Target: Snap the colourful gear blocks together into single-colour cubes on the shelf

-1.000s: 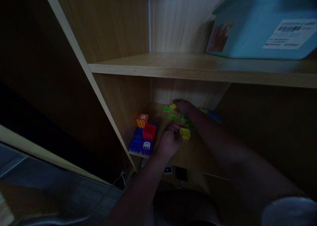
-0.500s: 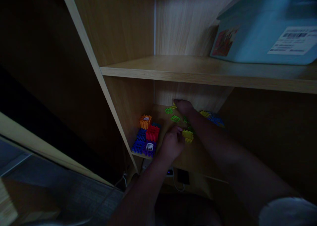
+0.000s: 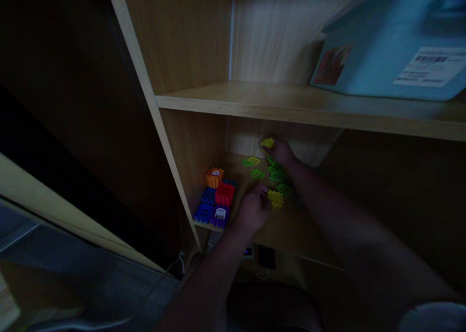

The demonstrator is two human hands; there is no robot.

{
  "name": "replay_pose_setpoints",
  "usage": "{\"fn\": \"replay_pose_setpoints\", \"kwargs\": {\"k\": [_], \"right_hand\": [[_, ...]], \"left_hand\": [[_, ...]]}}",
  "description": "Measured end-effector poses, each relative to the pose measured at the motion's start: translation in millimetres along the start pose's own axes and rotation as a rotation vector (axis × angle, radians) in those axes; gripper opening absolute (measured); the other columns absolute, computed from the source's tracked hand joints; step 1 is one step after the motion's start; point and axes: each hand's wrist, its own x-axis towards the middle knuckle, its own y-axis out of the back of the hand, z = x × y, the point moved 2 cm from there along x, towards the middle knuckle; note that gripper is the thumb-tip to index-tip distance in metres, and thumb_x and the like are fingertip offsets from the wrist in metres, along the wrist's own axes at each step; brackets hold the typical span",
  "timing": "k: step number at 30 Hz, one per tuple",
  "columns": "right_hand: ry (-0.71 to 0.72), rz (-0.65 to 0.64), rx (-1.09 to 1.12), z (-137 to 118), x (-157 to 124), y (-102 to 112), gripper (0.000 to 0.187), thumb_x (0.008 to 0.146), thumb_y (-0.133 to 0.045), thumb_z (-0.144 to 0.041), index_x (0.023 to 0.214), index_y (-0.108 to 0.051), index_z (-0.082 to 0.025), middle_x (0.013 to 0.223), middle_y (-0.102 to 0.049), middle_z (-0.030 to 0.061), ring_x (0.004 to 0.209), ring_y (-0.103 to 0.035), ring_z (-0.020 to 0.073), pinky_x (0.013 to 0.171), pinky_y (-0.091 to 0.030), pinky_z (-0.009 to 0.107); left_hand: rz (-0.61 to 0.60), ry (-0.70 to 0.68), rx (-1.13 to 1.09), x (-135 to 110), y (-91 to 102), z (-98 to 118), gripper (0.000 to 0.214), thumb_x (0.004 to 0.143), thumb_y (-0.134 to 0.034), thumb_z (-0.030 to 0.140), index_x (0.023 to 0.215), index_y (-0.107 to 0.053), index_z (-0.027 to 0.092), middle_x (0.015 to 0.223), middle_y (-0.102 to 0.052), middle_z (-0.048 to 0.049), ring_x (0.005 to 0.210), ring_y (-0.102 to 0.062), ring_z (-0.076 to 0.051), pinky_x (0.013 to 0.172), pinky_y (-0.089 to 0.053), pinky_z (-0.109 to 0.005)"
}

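Observation:
Both my hands reach into the dim lower compartment of a wooden shelf unit. My left hand is closed, its fingers pinching a yellow toothed plastic piece that lies on the shelf floor. My right hand is lifted near the back wall, its fingers closed on another yellow toothed piece. Several green toothed pieces lie between the hands, and more sit further left. A block build of blue, red, orange and purple pieces stands at the left front corner.
A wooden shelf board spans above the compartment and carries a light blue box with a white label. The upright side panel bounds the left. A dark device with cables lies below the shelf.
My right hand has lifted off the shelf floor with a yellow piece and now hides the blue pieces at the right. The left hand stays by its yellow piece. The camera shifted left.

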Motion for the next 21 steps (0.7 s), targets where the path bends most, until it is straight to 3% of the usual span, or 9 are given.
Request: {"fn": "replay_pose_setpoints", "kwargs": {"k": [5,9,14,18,21], "right_hand": [[-0.125,0.142,0.215,10.4,-23.4,25.7,0.043,0.096,-0.074,-0.053,0.12,-0.072,-0.018,0.119,-0.081,0.0151,0.106,-0.077,0.0282,0.097,-0.061,0.042],[-0.274,0.232,0.387,24.2,-76.9,48.9,0.048,0.086,-0.078,-0.062,0.112,-0.07,-0.022,0.111,-0.082,0.0114,0.094,-0.077,0.0268,0.089,-0.063,0.043],[-0.452,0.376,0.379,39.2,-152.1,70.5,0.052,0.085,-0.075,-0.068,0.106,-0.072,-0.02,0.107,-0.082,0.0149,0.093,-0.077,0.0301,0.088,-0.063,0.047],[-0.514,0.584,0.488,33.4,-190.6,77.0,0.056,0.089,-0.071,-0.067,0.114,-0.07,-0.017,0.116,-0.082,0.0171,0.103,-0.078,0.0301,0.091,-0.063,0.045],[-0.541,0.689,0.571,20.7,-204.0,77.7,0.056,0.088,-0.074,-0.065,0.115,-0.069,-0.016,0.117,-0.081,0.0174,0.102,-0.078,0.0295,0.094,-0.062,0.046]], "left_hand": [[-0.004,-0.019,0.021,-0.5,3.1,2.3,0.032,0.087,-0.062,0.001,0.113,-0.066,0.02,0.104,-0.077,-0.0055,0.096,-0.075,-0.02,0.09,-0.059,-0.033],[-0.004,-0.038,0.033,0.1,5.8,4.1,0.03,0.088,-0.063,0.003,0.112,-0.066,0.021,0.105,-0.078,-0.005,0.095,-0.075,-0.019,0.089,-0.058,-0.033],[-0.005,-0.051,0.061,1.3,9.0,9.8,0.028,0.089,-0.062,0.002,0.111,-0.065,0.02,0.101,-0.077,-0.0037,0.092,-0.074,-0.019,0.088,-0.058,-0.032],[0.019,-0.243,0.17,-7.6,10.7,25.4,0.02,0.098,-0.06,0.013,0.115,-0.067,0.02,0.107,-0.076,-0.0072,0.103,-0.073,-0.023,0.098,-0.059,-0.039],[-0.066,-0.452,0.345,-18.7,3.6,36.8,0.023,0.1,-0.064,0.022,0.122,-0.071,0.021,0.124,-0.075,-0.012,0.122,-0.069,-0.03,0.112,-0.054,-0.049]]}}
